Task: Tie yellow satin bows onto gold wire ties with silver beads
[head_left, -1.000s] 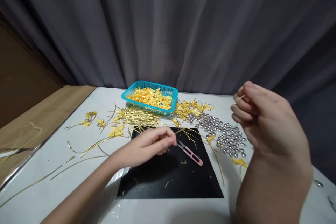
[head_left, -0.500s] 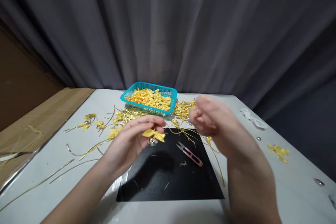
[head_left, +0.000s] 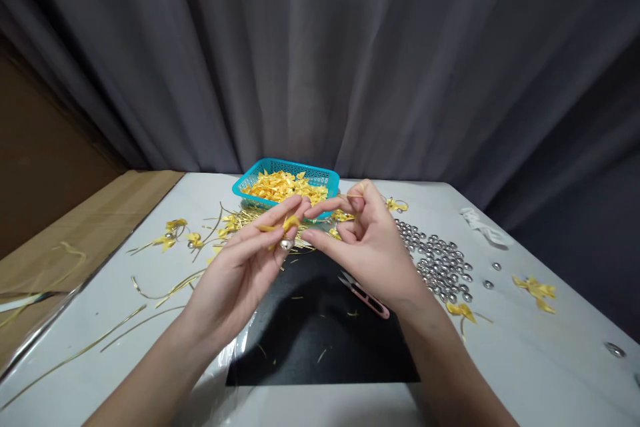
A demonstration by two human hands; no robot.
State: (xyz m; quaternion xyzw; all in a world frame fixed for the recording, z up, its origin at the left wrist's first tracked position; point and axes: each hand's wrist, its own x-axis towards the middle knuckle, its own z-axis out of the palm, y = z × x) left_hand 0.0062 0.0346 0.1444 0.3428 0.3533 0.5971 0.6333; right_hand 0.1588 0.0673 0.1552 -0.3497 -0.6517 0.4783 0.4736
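Note:
My left hand (head_left: pixel 245 267) pinches a yellow ribbon bow (head_left: pixel 287 223) between thumb and fingers. A shiny silver ball (head_left: pixel 287 245), like a small bell, hangs just under the bow. Close by on the right, my right hand (head_left: pixel 367 233) has its index finger and thumb stretched toward the bow. Its other fingers are curled, with a thin gold cord (head_left: pixel 356 195) showing at them. Whether that cord runs to the bow is not visible. Pink-handled thread snips (head_left: pixel 367 298) lie on a black mat (head_left: pixel 320 353) beneath the hands.
A blue basket (head_left: pixel 334 180) of yellow bows stands at the back, with gold cords (head_left: pixel 245 217) in front. Silver balls (head_left: pixel 443 267) are heaped to the right, near a loose yellow bow (head_left: pixel 461 311). White crumpled plastic (head_left: pixel 485 227) lies farther right. A grey curtain (head_left: pixel 320 60) hangs behind.
My right hand has moved left and its index finger and thumb have stretched out beside my left hand. The left hand has tilted the bow upward. The heap of silver balls is uncovered.

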